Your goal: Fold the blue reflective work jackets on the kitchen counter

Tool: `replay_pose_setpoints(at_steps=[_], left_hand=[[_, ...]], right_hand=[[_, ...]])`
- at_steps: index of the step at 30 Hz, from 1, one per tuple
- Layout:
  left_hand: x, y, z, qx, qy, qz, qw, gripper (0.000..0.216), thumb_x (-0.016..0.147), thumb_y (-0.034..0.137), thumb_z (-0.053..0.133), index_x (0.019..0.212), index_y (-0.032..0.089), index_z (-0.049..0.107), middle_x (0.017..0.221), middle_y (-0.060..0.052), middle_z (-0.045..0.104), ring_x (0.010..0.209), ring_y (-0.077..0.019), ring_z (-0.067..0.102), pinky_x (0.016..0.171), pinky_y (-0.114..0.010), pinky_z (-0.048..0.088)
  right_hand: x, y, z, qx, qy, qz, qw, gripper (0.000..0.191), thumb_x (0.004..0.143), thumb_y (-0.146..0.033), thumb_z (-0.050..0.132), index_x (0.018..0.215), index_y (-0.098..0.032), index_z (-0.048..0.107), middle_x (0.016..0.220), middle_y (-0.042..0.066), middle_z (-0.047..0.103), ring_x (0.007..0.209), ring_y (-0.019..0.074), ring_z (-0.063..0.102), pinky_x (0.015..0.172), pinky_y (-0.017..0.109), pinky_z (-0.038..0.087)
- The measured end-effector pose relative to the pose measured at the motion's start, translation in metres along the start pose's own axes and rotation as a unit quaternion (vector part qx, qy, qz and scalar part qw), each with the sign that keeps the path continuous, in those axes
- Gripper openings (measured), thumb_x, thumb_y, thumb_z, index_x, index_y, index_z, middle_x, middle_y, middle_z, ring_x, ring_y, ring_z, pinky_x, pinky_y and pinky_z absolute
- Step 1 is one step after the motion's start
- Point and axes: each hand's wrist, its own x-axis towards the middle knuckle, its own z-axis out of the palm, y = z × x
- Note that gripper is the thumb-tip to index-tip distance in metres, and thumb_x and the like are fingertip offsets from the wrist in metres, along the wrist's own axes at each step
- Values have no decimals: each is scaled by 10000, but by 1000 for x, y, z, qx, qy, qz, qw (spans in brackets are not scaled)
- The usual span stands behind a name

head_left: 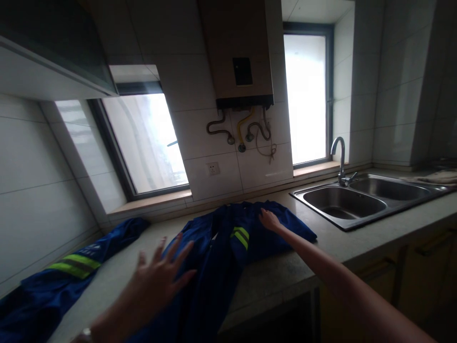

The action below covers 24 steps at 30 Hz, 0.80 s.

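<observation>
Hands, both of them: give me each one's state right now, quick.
Left hand: open, fingers spread, holding nothing, over the blue garment.
Right hand: open, resting flat on the blue garment, gripping nothing.

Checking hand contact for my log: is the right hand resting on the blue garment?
Yes, the right hand lies flat on the blue garment spread on the counter.
</observation>
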Motion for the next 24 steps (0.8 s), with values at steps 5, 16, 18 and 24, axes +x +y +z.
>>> replay_pose_setpoints(at_steps=[5,16,18,24], left_hand=[[-1,95,57,70,-30,340,937,592,849,439,420,1408,390,233,1535,6,75,1392,-325,-3,1062,-629,-65],[79,21,105,116,-164,-94,975,916,594,192,632,1369,474,233,1534,-123,-33,1230,-619,175,709,-784,259],[85,-5,101,75,-150,-103,980,828,657,184,575,1381,429,255,1529,-154,3,1164,-564,362,730,-645,385],[98,-87,95,81,-137,-110,981,724,727,153,465,1400,342,279,1448,-176,262,1027,-396,548,768,-420,424]], right_hand=[[-20,19,14,-54,5,-14,998,358,909,-297,383,1138,-137,607,1080,158,640,1045,263,574,875,337,381],[-13,24,19,-74,20,-14,997,349,858,-292,431,1069,-161,677,1058,128,662,1022,241,587,857,289,400],[-13,24,18,-71,20,-16,997,355,857,-287,430,1087,-162,671,1066,124,660,1035,237,581,866,284,396],[-12,24,19,-69,25,-22,997,356,844,-280,434,1088,-177,672,1065,113,663,1032,241,580,855,287,401]])
